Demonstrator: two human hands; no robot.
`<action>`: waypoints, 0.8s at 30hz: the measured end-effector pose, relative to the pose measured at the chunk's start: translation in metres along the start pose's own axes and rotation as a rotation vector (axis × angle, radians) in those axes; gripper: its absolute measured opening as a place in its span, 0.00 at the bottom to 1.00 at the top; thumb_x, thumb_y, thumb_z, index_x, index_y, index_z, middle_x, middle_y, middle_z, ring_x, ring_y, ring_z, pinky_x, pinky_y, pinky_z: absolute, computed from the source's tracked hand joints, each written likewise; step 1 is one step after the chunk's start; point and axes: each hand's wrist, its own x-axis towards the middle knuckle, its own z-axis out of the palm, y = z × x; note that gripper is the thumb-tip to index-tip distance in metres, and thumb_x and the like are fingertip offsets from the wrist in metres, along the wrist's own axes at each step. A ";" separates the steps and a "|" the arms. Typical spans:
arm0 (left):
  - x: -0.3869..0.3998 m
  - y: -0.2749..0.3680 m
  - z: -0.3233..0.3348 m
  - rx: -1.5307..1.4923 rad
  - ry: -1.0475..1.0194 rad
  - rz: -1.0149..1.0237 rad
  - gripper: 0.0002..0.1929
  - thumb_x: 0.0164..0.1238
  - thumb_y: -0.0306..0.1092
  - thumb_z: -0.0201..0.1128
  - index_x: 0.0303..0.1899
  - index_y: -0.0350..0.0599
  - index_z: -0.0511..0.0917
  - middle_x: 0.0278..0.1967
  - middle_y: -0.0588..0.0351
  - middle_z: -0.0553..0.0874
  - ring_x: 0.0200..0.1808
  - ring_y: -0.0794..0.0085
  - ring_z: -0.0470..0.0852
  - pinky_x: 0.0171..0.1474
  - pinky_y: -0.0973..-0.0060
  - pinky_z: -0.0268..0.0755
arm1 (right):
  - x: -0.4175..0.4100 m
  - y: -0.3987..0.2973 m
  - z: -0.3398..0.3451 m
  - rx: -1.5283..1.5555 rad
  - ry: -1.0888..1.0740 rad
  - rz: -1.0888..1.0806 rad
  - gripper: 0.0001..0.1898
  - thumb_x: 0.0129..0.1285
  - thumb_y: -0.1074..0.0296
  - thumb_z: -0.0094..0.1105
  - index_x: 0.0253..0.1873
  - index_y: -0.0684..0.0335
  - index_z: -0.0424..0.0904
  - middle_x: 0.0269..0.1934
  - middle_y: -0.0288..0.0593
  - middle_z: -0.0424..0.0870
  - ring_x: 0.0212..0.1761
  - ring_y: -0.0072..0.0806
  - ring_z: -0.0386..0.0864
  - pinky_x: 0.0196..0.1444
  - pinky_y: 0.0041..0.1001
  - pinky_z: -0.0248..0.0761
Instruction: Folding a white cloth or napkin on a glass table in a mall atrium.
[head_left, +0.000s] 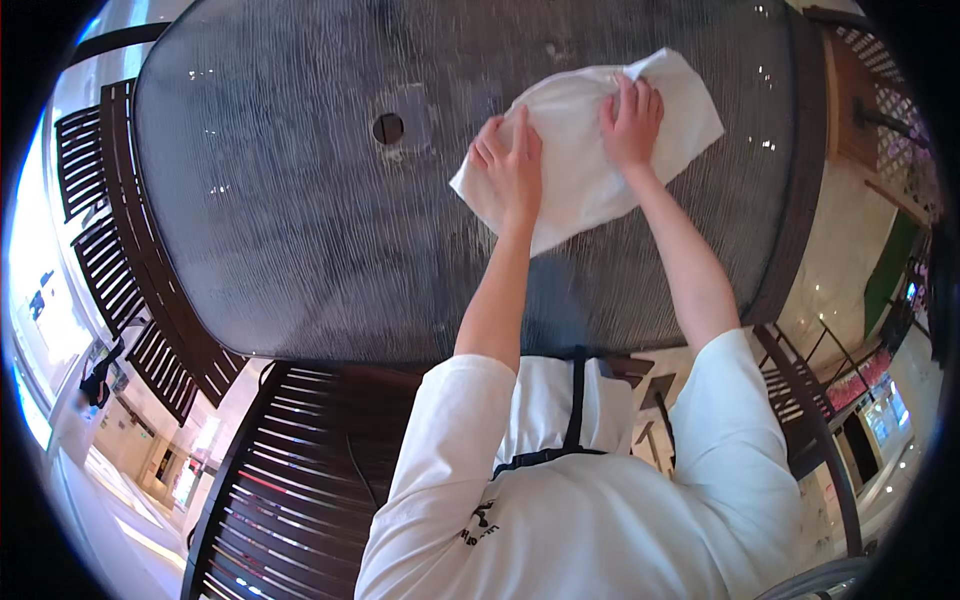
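Observation:
A white cloth (574, 157) lies spread and slightly creased on a dark, textured glass tabletop (300, 225). My left hand (514, 165) rests palm down on the cloth's left part, its fingers bent and spread. Farther right, my right hand (632, 124) lies on the cloth with its fingertips near the far edge, where the fabric folds. Both hands touch the cloth from above, and neither appears to grip it. The cloth's right corner extends past my right hand.
Left of the cloth, a round hole (388, 129) pierces the tabletop. Dark slatted chairs (105, 262) stand along the left side. A slatted bench or chair (292, 480) is close by my left side, and a dark chair armrest (832, 465) curves at the right. A distant person (97, 382) appears at far left.

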 end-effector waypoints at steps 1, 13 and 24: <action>0.003 0.002 -0.001 0.001 -0.010 0.003 0.17 0.62 0.35 0.64 0.53 0.57 0.80 0.48 0.51 0.75 0.54 0.58 0.72 0.60 0.58 0.60 | -0.002 0.000 -0.002 -0.008 -0.010 0.013 0.20 0.59 0.62 0.56 0.57 0.55 0.73 0.53 0.45 0.73 0.58 0.43 0.69 0.65 0.46 0.57; -0.003 -0.006 0.015 -0.169 0.073 0.127 0.12 0.63 0.36 0.62 0.48 0.55 0.83 0.37 0.55 0.74 0.43 0.61 0.73 0.52 0.61 0.61 | -0.046 -0.015 -0.022 -0.081 0.013 0.021 0.13 0.56 0.59 0.59 0.45 0.54 0.76 0.41 0.41 0.75 0.46 0.41 0.71 0.47 0.40 0.65; -0.127 -0.034 -0.048 -0.339 -0.082 0.210 0.12 0.62 0.33 0.65 0.47 0.49 0.83 0.31 0.55 0.76 0.39 0.62 0.75 0.46 0.64 0.65 | -0.202 -0.075 -0.082 -0.088 -0.051 0.140 0.12 0.51 0.61 0.59 0.37 0.60 0.71 0.38 0.44 0.73 0.45 0.43 0.72 0.44 0.42 0.65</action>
